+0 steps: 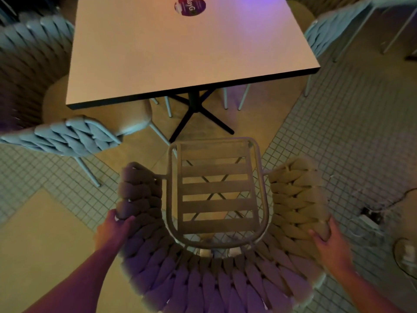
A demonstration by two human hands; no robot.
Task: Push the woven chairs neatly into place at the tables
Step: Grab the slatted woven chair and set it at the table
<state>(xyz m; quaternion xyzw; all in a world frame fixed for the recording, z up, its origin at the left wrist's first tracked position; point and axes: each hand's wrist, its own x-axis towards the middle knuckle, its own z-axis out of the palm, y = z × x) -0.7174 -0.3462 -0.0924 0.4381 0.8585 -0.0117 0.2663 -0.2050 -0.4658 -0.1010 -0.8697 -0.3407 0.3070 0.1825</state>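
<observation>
I wrap my left hand [114, 229] and right hand [325, 236] around the woven chair [216, 263] backrest's 2 sides, steering it squarely toward the table [158, 64].

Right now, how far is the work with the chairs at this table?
Looks done: the chair at the left has its seat partly under the table. In hand: the left hand and right hand grip the woven back of the near chair, whose slatted seat stands clear of the table edge. Left: push it in; the far chairs are only partly visible.
</observation>
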